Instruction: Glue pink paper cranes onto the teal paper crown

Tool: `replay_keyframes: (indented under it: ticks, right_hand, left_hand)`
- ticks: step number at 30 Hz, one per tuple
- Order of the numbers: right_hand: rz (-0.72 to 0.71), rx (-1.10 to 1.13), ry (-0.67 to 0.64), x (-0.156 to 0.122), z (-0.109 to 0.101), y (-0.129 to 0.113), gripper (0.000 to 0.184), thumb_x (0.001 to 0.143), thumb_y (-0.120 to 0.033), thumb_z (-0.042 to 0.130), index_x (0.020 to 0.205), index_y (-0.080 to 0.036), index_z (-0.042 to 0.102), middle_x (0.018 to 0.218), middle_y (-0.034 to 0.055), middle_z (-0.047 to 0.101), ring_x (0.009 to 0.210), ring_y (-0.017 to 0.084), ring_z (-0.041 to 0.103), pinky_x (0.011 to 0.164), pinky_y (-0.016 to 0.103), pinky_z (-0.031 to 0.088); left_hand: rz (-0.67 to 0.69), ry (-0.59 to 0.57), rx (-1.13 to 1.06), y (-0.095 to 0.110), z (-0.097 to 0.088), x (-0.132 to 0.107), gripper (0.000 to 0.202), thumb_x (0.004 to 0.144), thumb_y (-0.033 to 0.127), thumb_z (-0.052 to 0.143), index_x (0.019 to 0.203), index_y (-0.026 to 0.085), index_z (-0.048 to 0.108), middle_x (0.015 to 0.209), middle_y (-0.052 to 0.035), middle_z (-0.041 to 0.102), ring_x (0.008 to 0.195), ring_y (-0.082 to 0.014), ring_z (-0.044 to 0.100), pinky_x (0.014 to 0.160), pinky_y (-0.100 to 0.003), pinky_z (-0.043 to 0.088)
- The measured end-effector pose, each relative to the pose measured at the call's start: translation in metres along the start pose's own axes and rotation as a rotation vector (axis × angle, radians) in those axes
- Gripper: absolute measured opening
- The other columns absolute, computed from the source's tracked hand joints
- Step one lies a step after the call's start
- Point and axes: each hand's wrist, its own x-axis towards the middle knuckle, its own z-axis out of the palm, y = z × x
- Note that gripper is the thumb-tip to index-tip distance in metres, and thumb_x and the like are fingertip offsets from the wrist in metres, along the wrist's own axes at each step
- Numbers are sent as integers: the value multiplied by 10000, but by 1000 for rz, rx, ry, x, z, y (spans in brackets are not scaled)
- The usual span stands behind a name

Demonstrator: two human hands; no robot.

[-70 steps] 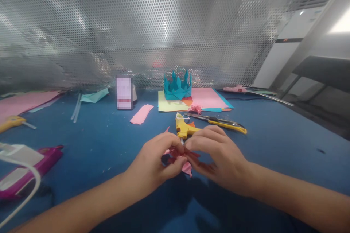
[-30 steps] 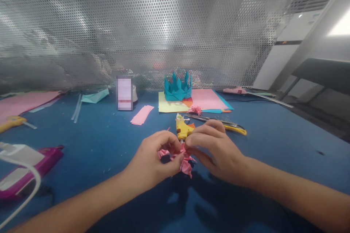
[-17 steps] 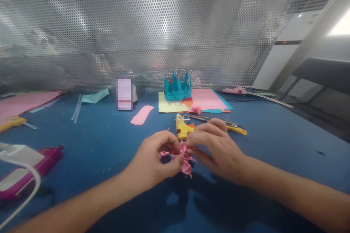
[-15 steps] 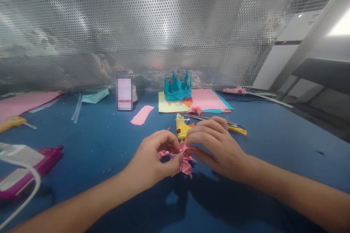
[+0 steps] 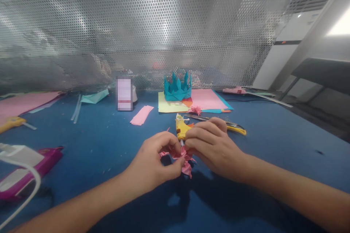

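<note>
One large pink sheet (image 5: 30,102) lies on the blue table (image 5: 109,142) at the left edge of the frame, mid-height. Below it sits a yellow-orange tool (image 5: 11,124), cut off by the frame. A magenta device (image 5: 51,156) occupies the lower left. Further right, left of centre: a pale green folded paper (image 5: 94,96), then pink paper strips (image 5: 142,115). At lower centre, the left hand (image 5: 158,156) pinches the folded pink paper (image 5: 187,169) between thumb and forefinger. A yellow glue gun (image 5: 181,128) lies just above this piece in the frame, nozzle toward it; nozzle contact cannot be determined. Behind stands a blue paper crown (image 5: 177,92) on stacked coloured sheets (image 5: 207,98). Right of centre, the right hand (image 5: 216,149) has its fingertips closed on the piece's upper right side. Beyond its knuckles, a yellow-handled cutter (image 5: 237,129) is partly hidden.
</note>
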Motion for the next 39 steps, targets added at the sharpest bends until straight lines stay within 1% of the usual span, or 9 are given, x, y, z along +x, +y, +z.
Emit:
replay_keyframes:
  ticks: [5, 9, 11, 18, 22, 26, 31, 35, 39]
  right_hand:
    - [-8, 5, 2, 1, 1, 4, 181, 917, -208, 453, 829, -205, 610, 915, 18, 659, 901, 176, 510, 845, 343, 321]
    - [41, -89, 51, 5, -4, 23, 242, 933, -282, 439, 822, -231, 649, 858, 13, 673, 852, 173, 529, 814, 341, 324]
    - [117, -187, 111, 3, -7, 41, 257, 926, -287, 452, 779, -232, 655, 845, 15, 680, 834, 179, 538, 800, 355, 308]
    - [441, -360, 33, -22, -5, 104, 233, 886, -307, 484, 795, -196, 667, 888, 48, 688, 862, 226, 537, 769, 373, 297]
    - [501, -356, 2, -33, 1, 120, 262, 890, -271, 436, 888, -190, 685, 934, 71, 698, 885, 256, 546, 763, 405, 300]
    - [525, -299, -28, -27, 0, 111, 311, 909, -297, 392, 1007, -176, 661, 994, 102, 690, 897, 265, 574, 743, 400, 344]
    - [425, -104, -231, -9, -3, 72, 294, 899, -392, 434, 916, -202, 658, 854, 40, 699, 718, 168, 619, 607, 271, 419]
    - [383, 42, -437, -6, 1, 47, 381, 816, -478, 542, 1036, -175, 608, 982, 88, 667, 836, 221, 621, 675, 313, 454]
    - [362, 73, -444, -9, 9, 41, 326, 820, -308, 555, 1118, -175, 571, 1066, 105, 638, 949, 230, 597, 789, 351, 462]
  left_hand:
    - [-31, -25, 1, -1, -3, 1, 105, 741, 238, 626, 781, 192, 540, 803, -1, 578, 740, -125, 553, 700, -258, 474]
    - [-102, 39, 80, -8, -11, 3, 213, 821, 350, 534, 1003, 240, 526, 1069, -33, 573, 976, -181, 545, 824, -328, 474]
    - [-133, 66, 149, -13, -14, 4, 238, 849, 352, 474, 1061, 246, 503, 1159, -51, 534, 1069, -204, 508, 840, -351, 477]
    - [-59, -30, 555, -28, -24, 10, 280, 833, 192, 391, 1097, 192, 485, 1175, -89, 547, 1125, -237, 474, 930, -424, 412]
    - [-132, -87, 605, -33, -29, 10, 333, 841, 270, 418, 1157, 185, 479, 1154, -114, 567, 1083, -267, 498, 888, -416, 411]
    - [-172, -123, 529, -36, -29, 10, 331, 829, 333, 453, 1121, 192, 519, 1024, -98, 606, 901, -236, 562, 722, -338, 438]
    - [-208, -79, 397, -40, -26, 14, 302, 796, 283, 482, 1080, 191, 533, 801, -30, 623, 649, -163, 552, 580, -271, 406]
    - [-250, -62, 287, -42, -27, 16, 258, 779, 256, 489, 1027, 205, 541, 793, -6, 609, 627, -139, 544, 574, -259, 413]
    - [-225, -11, 112, -43, -27, 19, 182, 743, 203, 522, 924, 183, 515, 825, -6, 575, 705, -128, 541, 666, -274, 445]
